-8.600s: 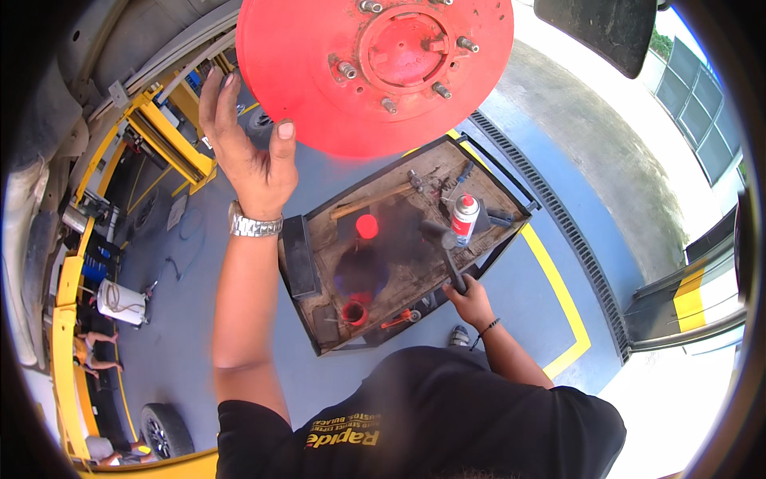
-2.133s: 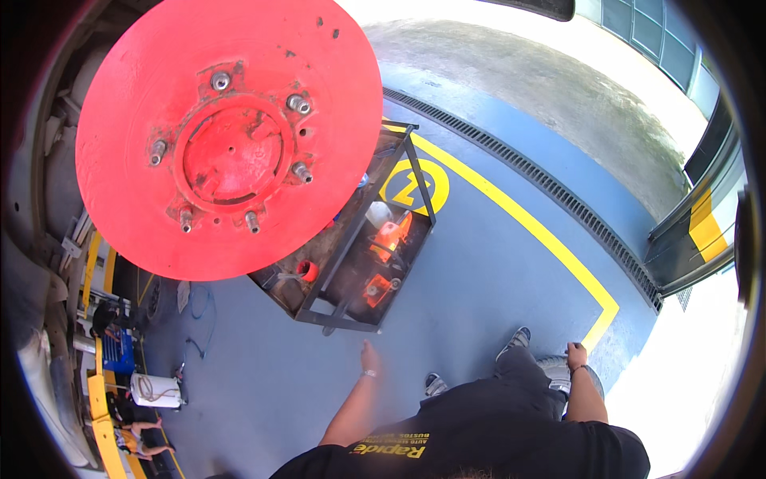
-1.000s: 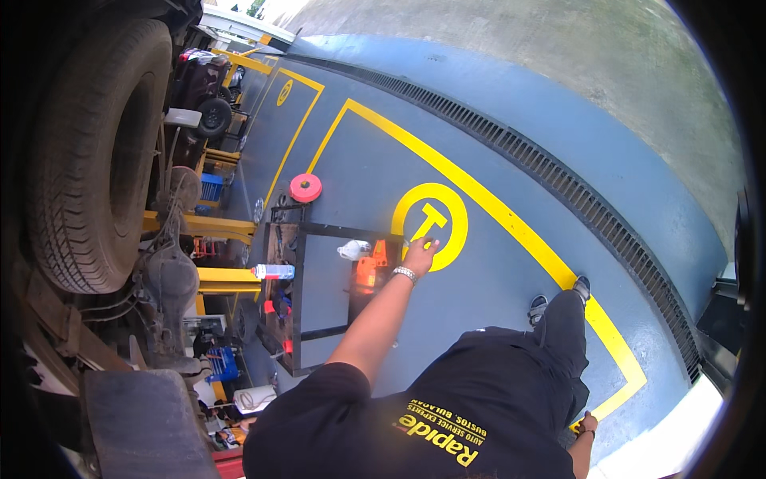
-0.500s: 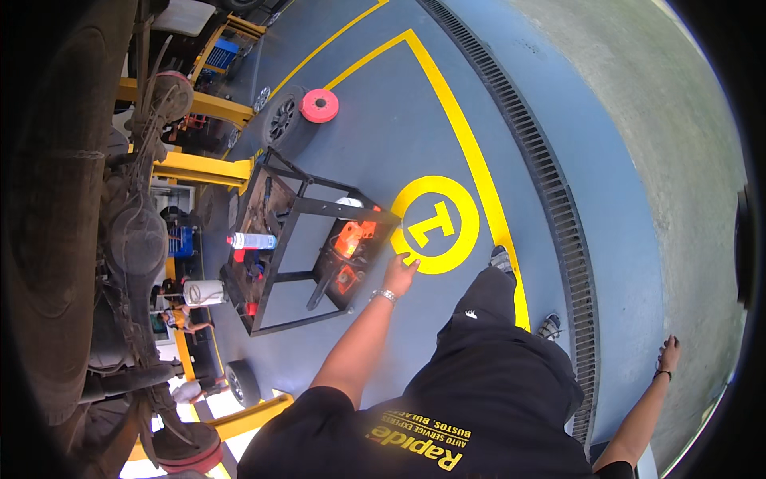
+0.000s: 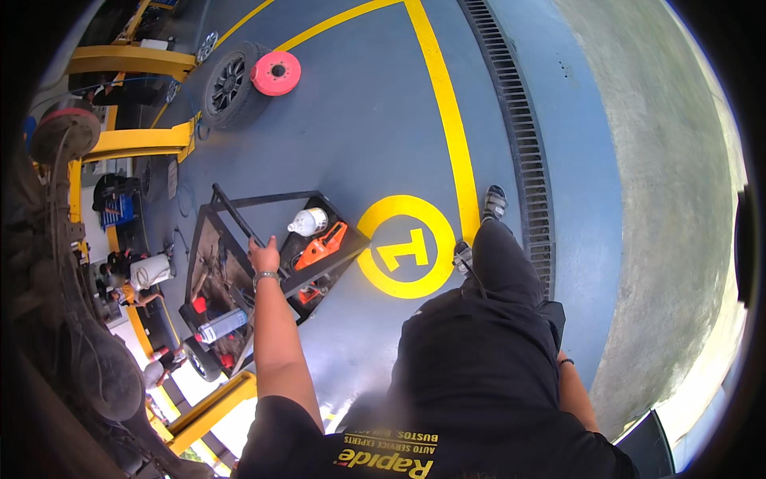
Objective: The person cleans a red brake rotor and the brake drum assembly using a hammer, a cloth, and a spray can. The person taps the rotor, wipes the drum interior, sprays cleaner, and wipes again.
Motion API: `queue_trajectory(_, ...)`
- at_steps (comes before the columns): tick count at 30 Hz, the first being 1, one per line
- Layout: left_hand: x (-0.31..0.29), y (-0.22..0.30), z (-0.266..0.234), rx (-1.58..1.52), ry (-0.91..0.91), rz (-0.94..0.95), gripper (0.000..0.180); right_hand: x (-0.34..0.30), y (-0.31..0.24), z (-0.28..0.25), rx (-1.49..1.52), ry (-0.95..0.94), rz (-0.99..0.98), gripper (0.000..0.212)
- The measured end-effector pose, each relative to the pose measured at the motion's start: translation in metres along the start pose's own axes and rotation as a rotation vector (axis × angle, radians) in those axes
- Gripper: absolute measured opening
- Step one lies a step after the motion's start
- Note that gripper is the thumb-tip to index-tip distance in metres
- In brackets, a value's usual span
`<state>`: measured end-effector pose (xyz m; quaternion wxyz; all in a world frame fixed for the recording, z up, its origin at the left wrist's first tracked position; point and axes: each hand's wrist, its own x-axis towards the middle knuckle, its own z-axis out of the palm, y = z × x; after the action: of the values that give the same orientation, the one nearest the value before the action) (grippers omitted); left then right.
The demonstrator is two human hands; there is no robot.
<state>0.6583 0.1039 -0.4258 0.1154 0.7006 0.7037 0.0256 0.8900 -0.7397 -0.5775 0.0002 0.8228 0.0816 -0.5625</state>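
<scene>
My left hand (image 5: 264, 255), with a metal-band watch at the wrist, closes round the black bar of a metal tool cart (image 5: 335, 254). On the cart's upper tray lies a blue-and-white spray can (image 5: 223, 326) with dark tools around it. The lower tray holds a white bottle (image 5: 307, 222) and an orange tool or case (image 5: 321, 246), with smaller orange parts nearby. My right hand (image 5: 562, 358) hangs beside my hip, its fingers hidden behind my dark clothing.
A wheel with a black tire (image 5: 231, 84) lies at the far left, a red brake drum (image 5: 276, 73) against it. A floor drain grate (image 5: 531, 160) runs along the right. Yellow lift arms (image 5: 140, 144) and a raised vehicle's underside (image 5: 104, 375) fill the left; people are beyond.
My left hand has moved from beside the cart's near side onto its bar. The cart now sits angled differently in view. My right arm has swung in from far out to my side.
</scene>
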Motion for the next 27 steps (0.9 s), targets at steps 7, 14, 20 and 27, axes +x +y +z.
queue_trajectory(7,0.175,-0.002,0.02,-0.476,0.103,-0.499,0.092,0.048,-0.038,-0.296,0.053,0.193,0.361,0.047)
queue_trajectory(14,0.265,-0.012,0.025,-0.605,0.158,-0.741,0.087,0.053,-0.293,-0.848,0.323,0.873,-0.313,0.037)
queue_trajectory(20,0.237,0.032,0.017,-0.4,-0.029,-0.986,0.101,0.119,-0.611,-0.965,0.013,0.721,-0.634,0.036)
queue_trajectory(27,0.203,0.085,-0.02,-0.682,-0.112,-1.125,0.104,0.211,-0.87,-0.878,-0.492,0.205,-0.577,0.041)
